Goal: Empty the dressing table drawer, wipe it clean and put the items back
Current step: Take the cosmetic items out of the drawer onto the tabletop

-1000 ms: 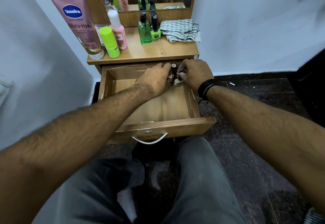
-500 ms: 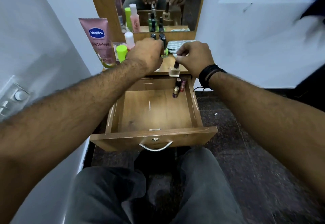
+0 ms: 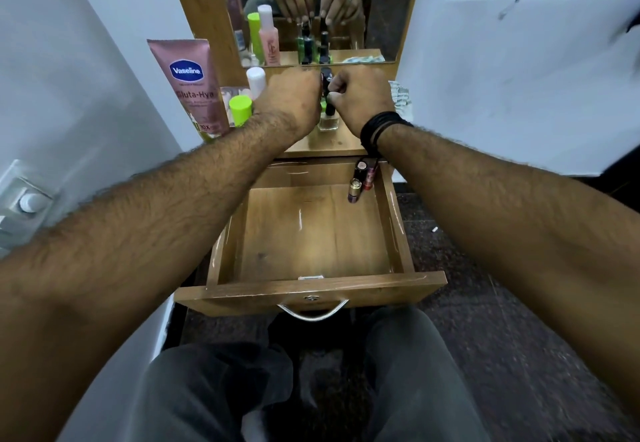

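1. While I sat facing it, the drawer [image 3: 308, 233] stood pulled out toward six o'clock under the dressing table top [image 3: 325, 145], its wooden floor mostly bare.
2. At ten o'clock on the top stood a pink lotion tube [image 3: 190, 84], with a green-capped bottle [image 3: 240, 109] just beside it.
3. My left hand [image 3: 291, 102] lay over the top with its fingers curled; what they grasped I cannot tell.
4. My right hand [image 3: 360, 102], a black band [image 3: 379, 126] at the wrist, pinched the dark cap of a small clear bottle [image 3: 328, 122] standing on the top.
5. Three lipsticks [image 3: 360, 181] lay together at the drawer's one o'clock corner, touching each other.
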